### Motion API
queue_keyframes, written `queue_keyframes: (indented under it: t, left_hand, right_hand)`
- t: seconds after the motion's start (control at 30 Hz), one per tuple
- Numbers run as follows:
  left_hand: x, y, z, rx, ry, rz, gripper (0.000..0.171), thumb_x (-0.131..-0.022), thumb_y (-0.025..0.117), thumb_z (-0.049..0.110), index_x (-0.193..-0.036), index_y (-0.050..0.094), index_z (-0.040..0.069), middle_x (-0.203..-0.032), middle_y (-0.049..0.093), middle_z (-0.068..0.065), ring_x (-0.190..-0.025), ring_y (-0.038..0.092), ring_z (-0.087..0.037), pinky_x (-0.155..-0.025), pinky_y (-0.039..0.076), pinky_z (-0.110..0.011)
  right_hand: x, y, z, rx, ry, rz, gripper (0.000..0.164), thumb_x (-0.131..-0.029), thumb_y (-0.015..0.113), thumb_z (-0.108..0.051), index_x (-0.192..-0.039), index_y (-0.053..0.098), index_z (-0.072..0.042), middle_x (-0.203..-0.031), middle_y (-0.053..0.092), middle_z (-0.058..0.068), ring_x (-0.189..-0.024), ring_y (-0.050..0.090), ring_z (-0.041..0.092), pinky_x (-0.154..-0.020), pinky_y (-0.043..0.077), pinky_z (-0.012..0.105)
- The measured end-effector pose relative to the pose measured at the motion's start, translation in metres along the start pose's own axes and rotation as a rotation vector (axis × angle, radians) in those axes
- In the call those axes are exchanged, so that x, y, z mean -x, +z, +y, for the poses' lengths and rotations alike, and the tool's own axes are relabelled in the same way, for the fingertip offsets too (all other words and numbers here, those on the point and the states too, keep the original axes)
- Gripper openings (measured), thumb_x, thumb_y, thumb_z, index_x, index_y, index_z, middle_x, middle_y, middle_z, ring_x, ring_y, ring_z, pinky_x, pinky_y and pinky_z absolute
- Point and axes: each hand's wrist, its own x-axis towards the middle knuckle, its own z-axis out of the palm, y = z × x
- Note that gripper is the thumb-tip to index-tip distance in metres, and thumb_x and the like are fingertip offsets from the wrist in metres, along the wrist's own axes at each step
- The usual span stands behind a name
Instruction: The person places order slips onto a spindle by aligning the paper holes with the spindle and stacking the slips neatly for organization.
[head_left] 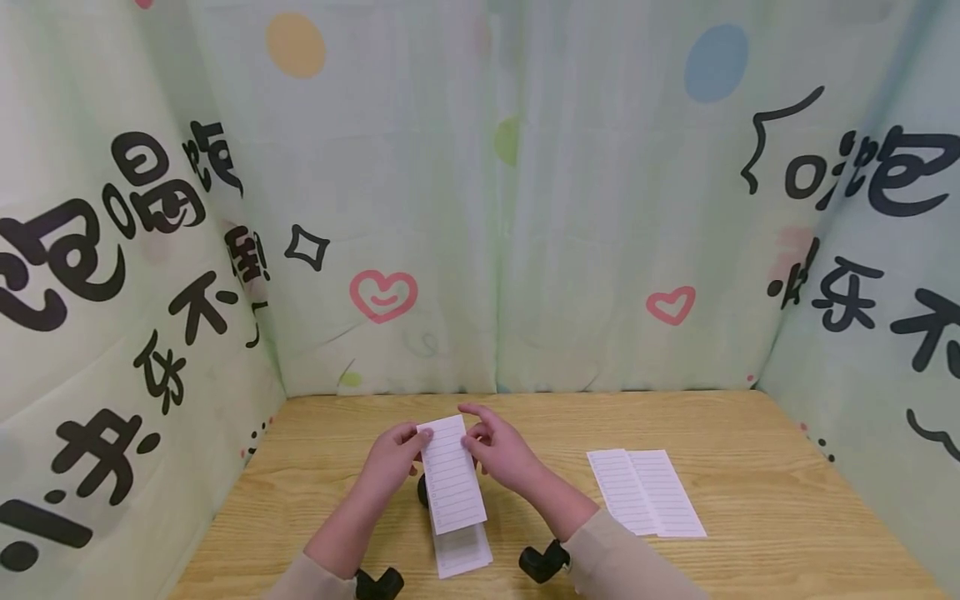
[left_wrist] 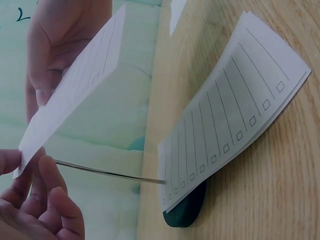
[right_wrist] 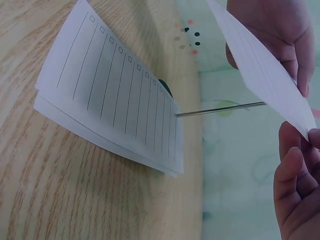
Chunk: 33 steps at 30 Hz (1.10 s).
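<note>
My left hand (head_left: 393, 454) pinches the upper left corner of a lined checklist sheet (head_left: 453, 479) between thumb and fingers. At the sheet's right edge, my right hand (head_left: 497, 447) grips it with the thumb on top and the index finger stretched out. Below the raised sheet stands a paper spike: a thin metal rod (left_wrist: 110, 172) on a dark green base (left_wrist: 186, 210). Several lined sheets (right_wrist: 120, 95) with checkbox rows are pierced near one end by the rod and tilt down to the table. The rod's tip is hidden behind the held sheet and fingers.
Two more lined sheets (head_left: 667, 492) lie overlapping on the wooden table (head_left: 765, 500), to the right of my right forearm. Printed curtains (head_left: 525, 250) enclose the table at the back and both sides. Black wrist cameras (head_left: 543, 561) hang beneath my forearms.
</note>
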Motion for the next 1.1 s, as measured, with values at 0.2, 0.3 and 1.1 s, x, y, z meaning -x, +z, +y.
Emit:
queue_keyframes:
  t: [0.2, 0.3, 1.1]
  left_hand:
    - [0.000, 0.002, -0.001, 0.045, 0.010, 0.015, 0.027, -0.099, 0.061, 0.029, -0.105, 0.066, 0.003, -0.087, 0.063, -0.004, -0.082, 0.055, -0.020, -0.067, 0.047, -0.035]
    - [-0.001, 0.002, -0.002, 0.069, 0.002, 0.012, 0.024, -0.099, 0.060, 0.027, -0.103, 0.064, 0.003, -0.087, 0.062, -0.005, -0.081, 0.055, -0.020, -0.068, 0.047, -0.035]
    - [-0.006, 0.001, -0.027, -0.216, -0.060, -0.044, 0.019, -0.095, 0.066, 0.024, -0.097, 0.063, 0.005, -0.086, 0.059, -0.005, -0.077, 0.055, -0.021, -0.064, 0.044, -0.033]
  right_hand:
    - [-0.001, 0.001, 0.001, 0.014, -0.001, -0.002, 0.048, -0.100, 0.056, -0.006, -0.146, 0.045, -0.012, -0.085, 0.063, 0.002, -0.066, 0.059, 0.037, -0.052, 0.045, 0.028]
    - [-0.002, 0.002, 0.001, 0.018, -0.002, -0.001, 0.047, -0.100, 0.056, -0.006, -0.146, 0.046, -0.012, -0.084, 0.062, 0.003, -0.062, 0.057, 0.031, -0.052, 0.045, 0.029]
    - [0.005, 0.012, 0.018, 0.118, 0.137, -0.126, 0.048, -0.100, 0.058, -0.009, -0.146, 0.045, -0.013, -0.086, 0.060, 0.004, -0.068, 0.061, 0.028, -0.055, 0.048, 0.030]
